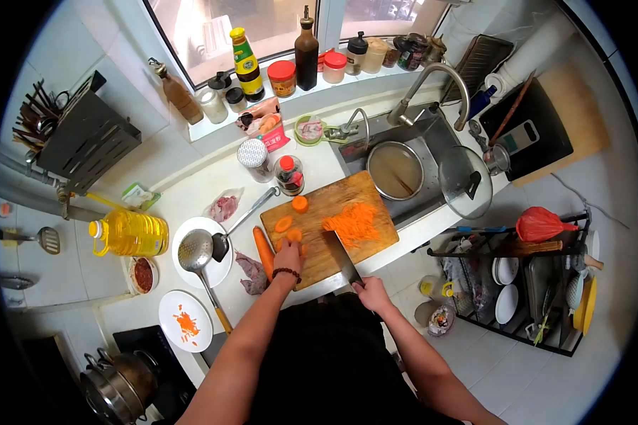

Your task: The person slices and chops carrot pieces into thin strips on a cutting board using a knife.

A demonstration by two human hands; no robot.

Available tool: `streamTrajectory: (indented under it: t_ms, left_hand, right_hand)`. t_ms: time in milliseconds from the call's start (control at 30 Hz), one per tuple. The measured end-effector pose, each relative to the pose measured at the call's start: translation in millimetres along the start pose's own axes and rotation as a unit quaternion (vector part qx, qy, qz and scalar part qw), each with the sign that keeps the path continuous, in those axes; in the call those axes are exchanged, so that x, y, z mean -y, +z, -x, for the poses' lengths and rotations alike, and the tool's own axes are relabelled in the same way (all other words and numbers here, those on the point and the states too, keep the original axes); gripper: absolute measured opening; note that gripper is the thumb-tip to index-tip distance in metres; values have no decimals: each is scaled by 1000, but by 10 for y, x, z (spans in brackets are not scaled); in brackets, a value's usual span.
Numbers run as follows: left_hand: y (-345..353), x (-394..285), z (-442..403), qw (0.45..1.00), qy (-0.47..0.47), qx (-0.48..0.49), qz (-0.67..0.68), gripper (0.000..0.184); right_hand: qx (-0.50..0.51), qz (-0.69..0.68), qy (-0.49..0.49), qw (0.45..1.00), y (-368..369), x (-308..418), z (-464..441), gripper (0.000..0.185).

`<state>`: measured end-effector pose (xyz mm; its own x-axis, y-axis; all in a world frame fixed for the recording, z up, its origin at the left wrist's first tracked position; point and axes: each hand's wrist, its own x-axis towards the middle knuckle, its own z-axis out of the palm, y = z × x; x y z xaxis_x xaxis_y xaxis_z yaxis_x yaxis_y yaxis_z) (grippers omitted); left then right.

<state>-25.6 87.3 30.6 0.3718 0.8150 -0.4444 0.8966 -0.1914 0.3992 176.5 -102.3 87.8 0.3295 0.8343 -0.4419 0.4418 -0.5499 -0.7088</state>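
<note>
My right hand [372, 293] is wrapped round the handle of a kitchen knife [343, 258], whose blade lies over the wooden cutting board [319, 265] at the edge of a pile of shredded carrot [354, 225]. Near the board's left side, my left hand [288, 262] has its fingers bent down on carrot slices [294, 234]; the fingertips are partly hidden. Another carrot slice [283, 224] and a carrot stub [300, 205] lie just beyond it. A whole carrot [264, 253] rests along the board's left edge, beside a piece of raw meat [251, 273].
Left are a plate [161, 316] with carrot bits, a plate [184, 225] bearing a skimmer [196, 251] and ladle, and an oil jug [131, 232]. Behind the board stands a sauce bottle [289, 177]. The sink at right holds a pot [395, 170]; a glass lid [465, 183] leans beside it.
</note>
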Motion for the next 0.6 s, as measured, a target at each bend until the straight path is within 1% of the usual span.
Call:
streamTrajectory:
  t_ms: [67,133,167,233,267,333,367,433,467,500,533,600]
  left_hand:
    - [58,46,-20,1000,13,7,9,35]
    - [110,76,-36,998,13,-47,37,27]
    - [127,90,-69,998,16,-45,39,27]
    - [101,90,-98,999,0,4,38,22]
    - [139,102,-111,999,3,8,38,22]
    - [318,134,-140,979,40,-26,197,22]
    - [431,147,-161,979,43,-20,199,22]
    - [610,115,-214,931,-19,49,360,27]
    - [679,132,-232,930,-16,53,362,27]
    - [676,141,-209,952,38,6,305,26]
    - [643,146,-154,965,90,-41,244,26]
    - [494,97,-69,967,72,-25,242,25]
  right_hand:
    - [-3,9,14,1000,36,43,19,29]
    - [-3,18,27,999,95,61,38,28]
    - [-11,14,24,1000,140,38,35,28]
    - [-19,11,23,999,203,30,25,27]
    - [-20,17,26,999,232,15,15,27]
    - [-24,23,36,999,276,1,24,27]
    - [-32,29,47,998,302,2,20,27]
    - [-44,38,60,996,344,18,11,27]
    - [-65,34,61,995,387,39,1,27]
    - [-83,28,62,994,437,58,-2,27]
    - [-80,21,83,993,420,181,5,28]
    - [-69,13,104,992,406,364,-16,28]
